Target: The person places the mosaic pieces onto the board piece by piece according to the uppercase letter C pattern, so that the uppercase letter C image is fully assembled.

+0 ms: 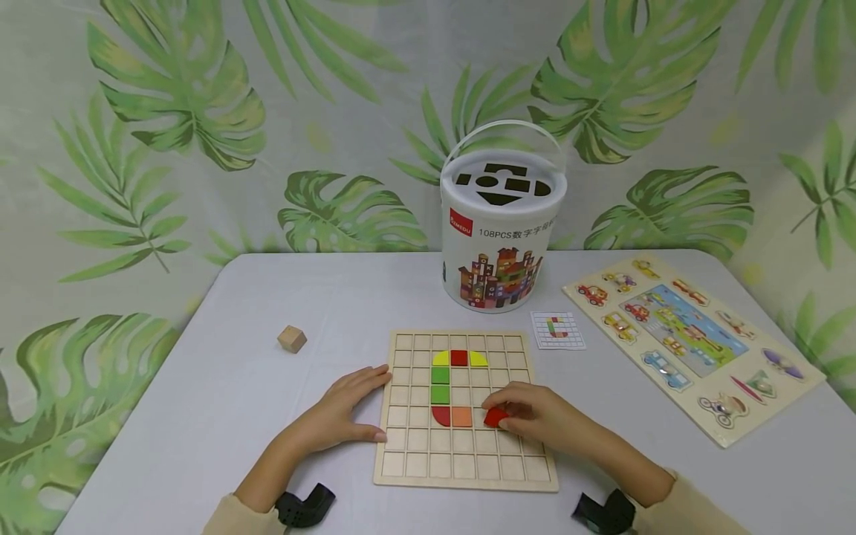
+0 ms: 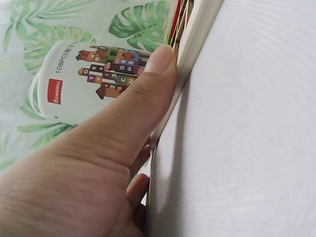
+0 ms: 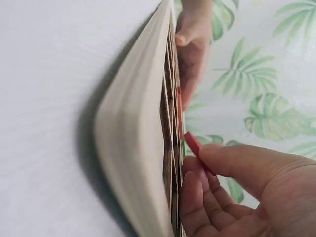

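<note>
A wooden grid board [image 1: 461, 461] lies flat on the table in front of me. In its middle cells sit yellow, red, green and orange tiles [image 1: 458, 359] forming a curved column. My right hand [image 1: 510, 418] pinches a red tile [image 1: 493, 417] just right of the orange one; the right wrist view shows the red tile [image 3: 192, 145] tilted above the board [image 3: 133, 138], between thumb and fingers [image 3: 232, 163]. My left hand [image 1: 364, 405] rests against the board's left edge with its fingers straight. Its thumb [image 2: 143, 98] lies along that board edge [image 2: 197, 39].
A white toy bucket [image 1: 501, 230] stands behind the board. To the board's right lie a small pattern card [image 1: 557, 330] and a vehicle peg puzzle [image 1: 689, 342]. A plain wooden cube [image 1: 291, 339] sits on the white table [image 1: 200, 416] at the left. Leaf-print cloth hangs behind.
</note>
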